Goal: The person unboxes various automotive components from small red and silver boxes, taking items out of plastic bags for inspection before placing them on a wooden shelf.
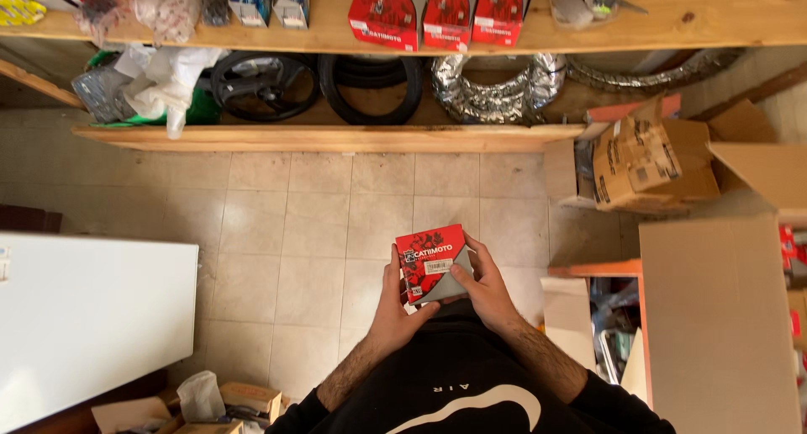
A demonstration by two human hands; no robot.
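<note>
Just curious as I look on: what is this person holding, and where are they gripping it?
A small red and grey box, held in both hands: left hand on its left edge, right hand on its right side.

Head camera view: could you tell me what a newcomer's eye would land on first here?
First, the small red and grey box at the centre, held between the left hand and right hand over the pale tiled floor. Next, three matching red boxes on the top wooden shelf, with black tyres and silver-wrapped ones on the shelf below.
</note>
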